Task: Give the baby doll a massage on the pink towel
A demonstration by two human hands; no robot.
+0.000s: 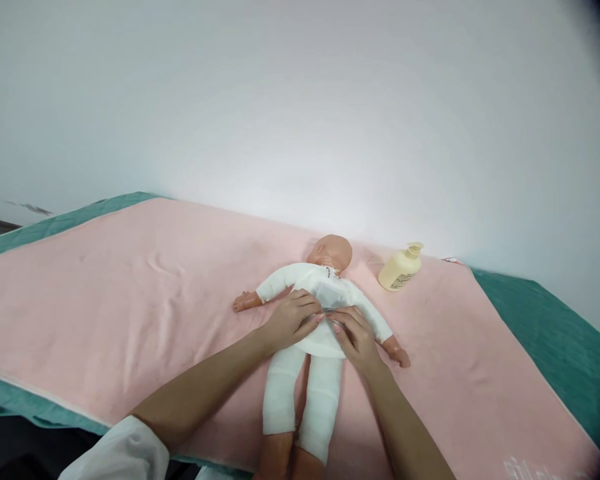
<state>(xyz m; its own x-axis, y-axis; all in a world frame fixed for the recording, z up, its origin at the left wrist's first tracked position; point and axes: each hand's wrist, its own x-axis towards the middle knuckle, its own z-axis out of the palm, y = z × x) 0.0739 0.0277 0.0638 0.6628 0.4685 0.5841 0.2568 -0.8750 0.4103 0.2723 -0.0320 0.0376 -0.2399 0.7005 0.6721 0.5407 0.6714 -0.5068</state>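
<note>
A baby doll [323, 343] in white cloth lies face down or with its head turned away on a pink blanket [105, 300], arms spread and legs toward me. My left hand [295, 320] and my right hand [354, 333] meet over the doll's middle, fingers bent and closed. Between the fingertips shows a thin, greyish, shiny edge, too small to name. Just above the hands, a pale grey patch [330, 293] is visible on the doll's upper body.
A pale yellow pump bottle [399, 270] stands to the right of the doll's head. Green padded cloth [555, 333] shows beyond the blanket's edges. A white wall [300, 120] rises behind.
</note>
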